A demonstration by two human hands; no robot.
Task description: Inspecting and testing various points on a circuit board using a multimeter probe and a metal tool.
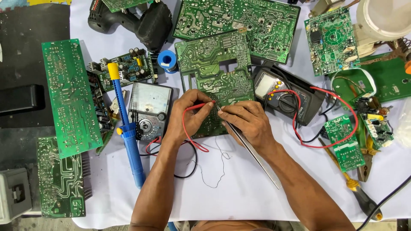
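**Head view: two probes meeting on the solder side of a green board**

Head camera looks straight down on a white-covered tabletop point(239, 188) crowded with electronics. At its centre lies a large green circuit board point(214, 72), solder side up, with a rectangular cut-out in its middle.

The left hand point(188, 113) is closed in a pinch around a red probe point(199, 105), whose tip rests on the board's lower edge region; its red lead point(187, 130) loops back under the wrist. The right hand point(248, 122) is likewise closed, pen-style, around a long silver metal tool point(252, 154), probably tweezers, which slants back along the forearm. Both tips sit very close together on the board, just beside each other.

Doing this well seems to call for steadiness: both wrists resting on the tabletop, as they appear to, and each tip kept on its own solder pad so the two do not bridge neighbouring joints. The pads are too small to tell which ones are touched.

An analogue meter point(150, 112) sits just left of the left hand, beside a blue desoldering pump point(128, 141). A digital multimeter point(284, 96) with red and black leads lies right of the board. Other green boards, a blue solder spool point(167, 61) and a black power tool point(137, 21) ring the work area.
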